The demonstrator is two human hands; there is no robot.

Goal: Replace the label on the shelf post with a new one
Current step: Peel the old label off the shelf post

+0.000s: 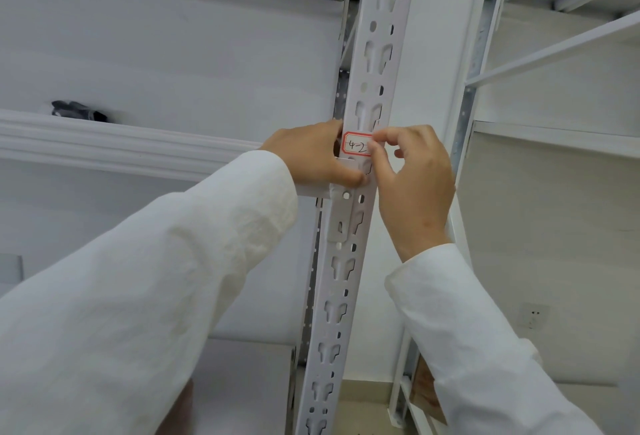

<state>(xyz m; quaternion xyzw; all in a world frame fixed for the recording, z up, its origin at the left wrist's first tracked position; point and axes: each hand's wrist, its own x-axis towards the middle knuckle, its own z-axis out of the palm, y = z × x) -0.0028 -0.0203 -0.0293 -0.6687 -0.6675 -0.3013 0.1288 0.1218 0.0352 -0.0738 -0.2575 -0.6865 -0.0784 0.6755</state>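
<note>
A white slotted shelf post [372,64] runs up the middle of the view. On it sits a white label [356,146] with a red border and the handwriting "4-2". My right hand [412,185] pinches the label's right edge between thumb and forefinger. My left hand [313,157] grips the post from the left, its thumb pressed on the post's front just below the label. Part of the label's right side is hidden by my fingers.
A white shelf beam [121,147] meets the post from the left, with a dark object [79,111] lying on the shelf behind it. A second white rack [554,54] stands to the right. A wall socket [535,315] is at lower right.
</note>
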